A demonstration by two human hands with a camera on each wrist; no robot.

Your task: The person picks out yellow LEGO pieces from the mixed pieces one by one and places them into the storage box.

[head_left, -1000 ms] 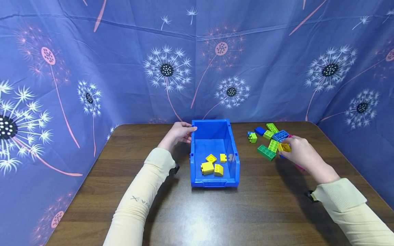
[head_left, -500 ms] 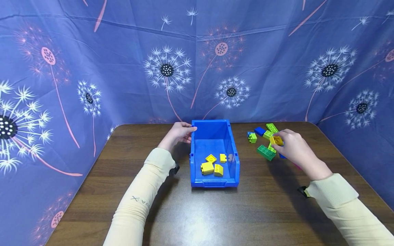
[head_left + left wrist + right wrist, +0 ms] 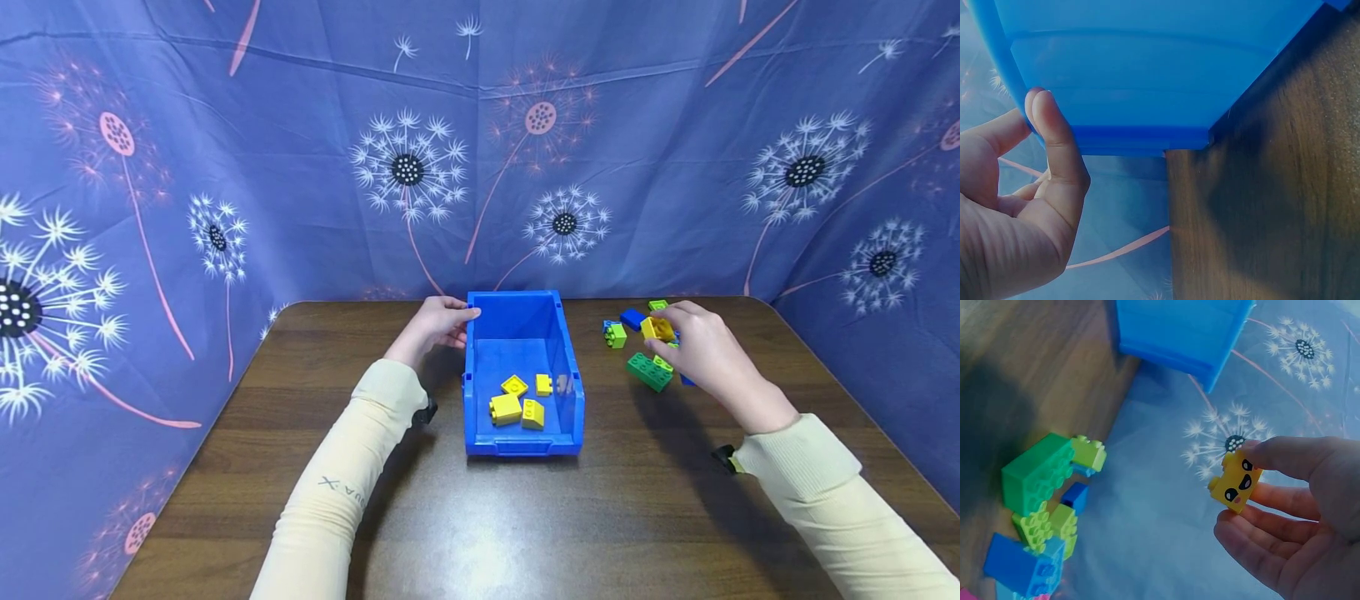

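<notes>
A blue plastic bin (image 3: 522, 450) stands mid-table, with several yellow blocks (image 3: 506, 409) lying on its floor near the front. My left hand (image 3: 437, 326) pinches the upper rim of its left wall towards the back; in the left wrist view thumb and fingers straddle that edge. Between the thumb and fingers of my right hand (image 3: 701, 350) is a yellow building block (image 3: 657, 329), lifted above the pile on the right. The right wrist view shows a printed smiling face on this yellow block (image 3: 1239, 482) and studs along one side.
Beneath and beside the right hand lie loose blocks: a dark green one (image 3: 649, 372), a blue one (image 3: 633, 320), a lime one (image 3: 615, 336) and others partly hidden. A blue dandelion-print cloth (image 3: 300, 125) hangs behind the brown wooden table (image 3: 480, 525).
My right hand has lifted the yellow block and carried it left and towards the back, over the pile. The left hand and the bin have stayed in place.
</notes>
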